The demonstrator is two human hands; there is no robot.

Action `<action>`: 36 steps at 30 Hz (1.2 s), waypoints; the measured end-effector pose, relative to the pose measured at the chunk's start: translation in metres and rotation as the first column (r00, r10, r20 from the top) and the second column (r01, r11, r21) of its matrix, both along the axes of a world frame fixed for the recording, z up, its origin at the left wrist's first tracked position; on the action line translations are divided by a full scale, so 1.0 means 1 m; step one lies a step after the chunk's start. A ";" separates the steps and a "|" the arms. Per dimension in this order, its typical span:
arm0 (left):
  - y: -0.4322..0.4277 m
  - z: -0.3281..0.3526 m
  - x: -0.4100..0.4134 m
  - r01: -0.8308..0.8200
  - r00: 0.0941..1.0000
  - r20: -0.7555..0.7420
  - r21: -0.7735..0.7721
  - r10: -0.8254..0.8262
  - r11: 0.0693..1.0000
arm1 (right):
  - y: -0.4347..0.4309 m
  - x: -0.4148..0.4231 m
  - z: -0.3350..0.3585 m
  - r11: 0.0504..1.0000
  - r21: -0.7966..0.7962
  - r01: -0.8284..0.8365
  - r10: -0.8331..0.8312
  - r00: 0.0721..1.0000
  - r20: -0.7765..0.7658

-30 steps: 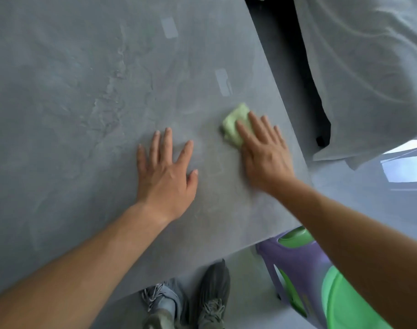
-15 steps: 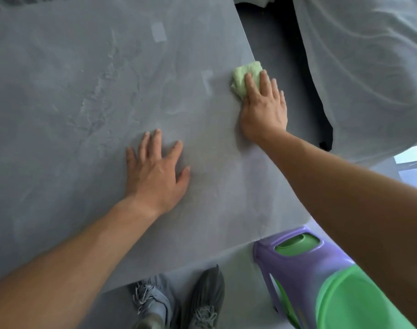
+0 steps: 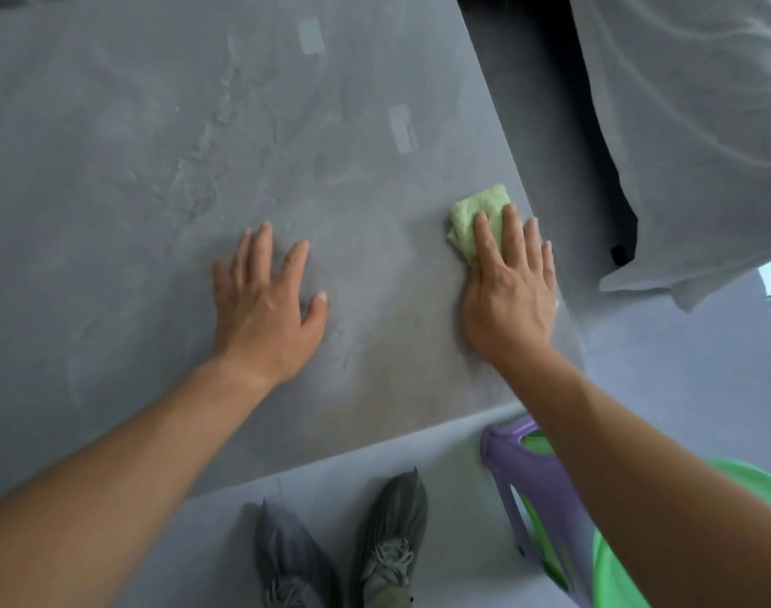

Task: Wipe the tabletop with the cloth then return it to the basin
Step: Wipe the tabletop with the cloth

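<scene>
Evidently mid-wipe: right hand (image 3: 511, 296), fingers straight, presses the cloth (image 3: 476, 210) on the tabletop (image 3: 155, 168); left hand (image 3: 265, 309) lies spread flat; the basin (image 3: 612, 581) return is not yet done

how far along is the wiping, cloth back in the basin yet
Done: wiped share of the tabletop cannot be judged. In hand: right hand presses the green cloth flat near the table's right edge; left hand rests flat. Left: returning the cloth to the green basin.
</scene>
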State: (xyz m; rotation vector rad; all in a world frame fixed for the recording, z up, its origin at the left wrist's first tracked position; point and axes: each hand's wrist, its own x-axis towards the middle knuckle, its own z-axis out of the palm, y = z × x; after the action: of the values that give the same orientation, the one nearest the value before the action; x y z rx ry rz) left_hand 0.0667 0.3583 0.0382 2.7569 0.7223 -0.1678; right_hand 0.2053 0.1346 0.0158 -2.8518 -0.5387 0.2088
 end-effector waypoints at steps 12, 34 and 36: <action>0.024 -0.003 -0.054 -0.046 0.998 -0.036 0.011 0.047 0.999 | 0.077 -0.050 -0.005 0.997 0.036 -0.074 0.074 0.997 0.026; 0.032 0.001 -0.072 0.044 0.999 0.033 -0.193 -0.038 0.980 | 0.072 -0.159 -0.006 0.971 0.107 -0.213 0.211 0.977 0.033; 0.033 -0.002 -0.074 0.057 0.998 0.021 -0.188 -0.054 0.980 | 0.064 -0.164 -0.008 0.900 0.062 -0.432 0.428 0.902 0.060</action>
State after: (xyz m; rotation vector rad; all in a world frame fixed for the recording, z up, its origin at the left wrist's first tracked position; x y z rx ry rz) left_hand -0.0075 0.3909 0.0359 2.5959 0.5924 -0.2144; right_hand 0.0412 0.1981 0.0076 -2.6326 -1.1609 0.1928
